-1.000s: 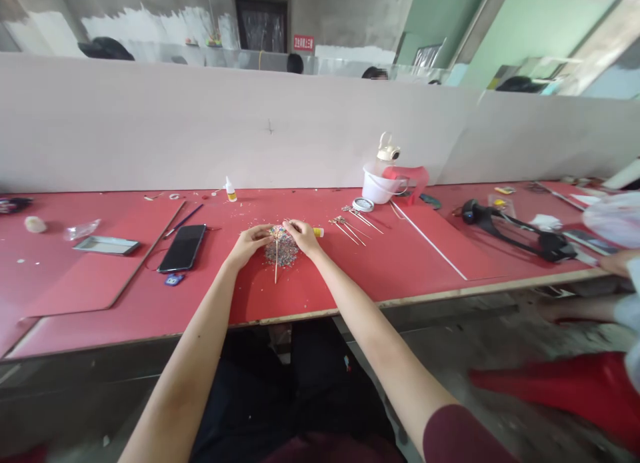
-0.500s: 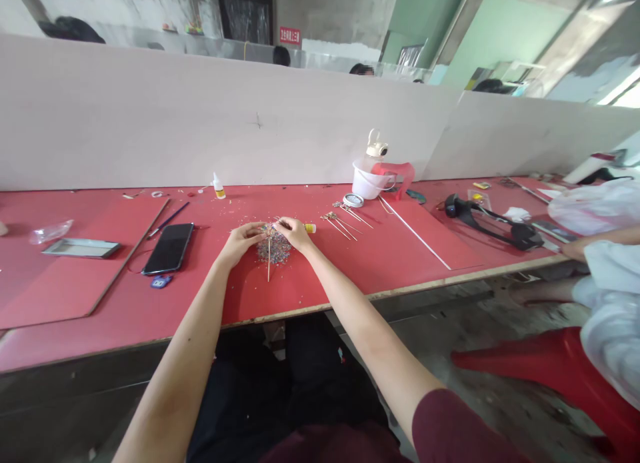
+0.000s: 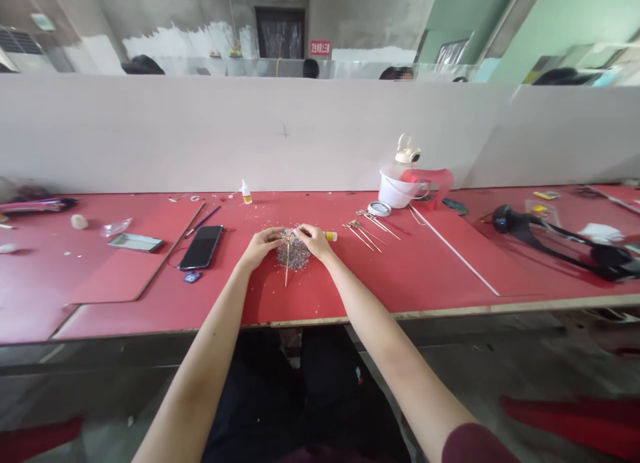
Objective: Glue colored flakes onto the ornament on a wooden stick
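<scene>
Over a small pile of glittery grey and multicoloured bits [image 3: 300,258], my hands meet at the head of a thin gold-coloured stick [image 3: 287,271]. The stick's shaft points down toward the table's near edge. My left hand [image 3: 263,246] is closed, its thumb and fingers pinching by the stick's top end. On the other side my right hand [image 3: 316,242] is closed too, its fingertips at the same decorated end; what they pinch is too small to name. A yellow-labelled glue bottle [image 3: 331,236] lies beside my right hand. Several similar sticks [image 3: 367,236] with decorated heads lie farther right.
On the red table [image 3: 240,296] a phone [image 3: 201,247], a grey tray [image 3: 136,242] and a blue tag [image 3: 192,276] lie left. An upright glue bottle [image 3: 246,192] stands behind. Rightward are a white bucket [image 3: 395,188], a round lid [image 3: 379,209] and a black headset [image 3: 550,240].
The view has turned left and tilted up slightly, so things sit farther right in the picture. The person at the right has left the view. Both hands stay at the stick's head.
</scene>
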A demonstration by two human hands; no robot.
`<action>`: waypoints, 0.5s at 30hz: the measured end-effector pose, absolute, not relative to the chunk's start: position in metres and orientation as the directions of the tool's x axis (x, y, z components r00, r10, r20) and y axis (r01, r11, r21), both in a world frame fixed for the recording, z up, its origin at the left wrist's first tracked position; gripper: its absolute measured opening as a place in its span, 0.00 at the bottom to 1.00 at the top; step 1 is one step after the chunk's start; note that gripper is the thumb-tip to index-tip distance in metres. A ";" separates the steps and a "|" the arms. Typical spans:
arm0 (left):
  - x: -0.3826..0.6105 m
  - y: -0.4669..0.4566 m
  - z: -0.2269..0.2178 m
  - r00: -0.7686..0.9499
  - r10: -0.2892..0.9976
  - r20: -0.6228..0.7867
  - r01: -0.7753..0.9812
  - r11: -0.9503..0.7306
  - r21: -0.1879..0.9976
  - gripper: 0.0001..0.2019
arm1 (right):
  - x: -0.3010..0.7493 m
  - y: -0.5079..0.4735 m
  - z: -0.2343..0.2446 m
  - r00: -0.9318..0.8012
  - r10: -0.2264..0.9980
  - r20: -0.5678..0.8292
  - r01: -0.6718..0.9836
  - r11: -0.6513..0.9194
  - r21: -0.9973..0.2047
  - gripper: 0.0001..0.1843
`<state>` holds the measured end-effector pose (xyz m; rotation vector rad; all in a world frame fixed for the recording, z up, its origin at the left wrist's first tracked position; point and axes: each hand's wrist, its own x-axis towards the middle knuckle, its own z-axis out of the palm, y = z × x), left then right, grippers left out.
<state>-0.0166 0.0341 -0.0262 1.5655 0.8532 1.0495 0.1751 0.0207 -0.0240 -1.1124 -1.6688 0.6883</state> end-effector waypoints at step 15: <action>-0.017 0.031 -0.023 0.379 0.900 0.217 0.002 -0.235 0.972 0.25 | 0.175 0.021 -0.023 -0.096 0.909 0.407 0.413 0.408 -0.814 0.20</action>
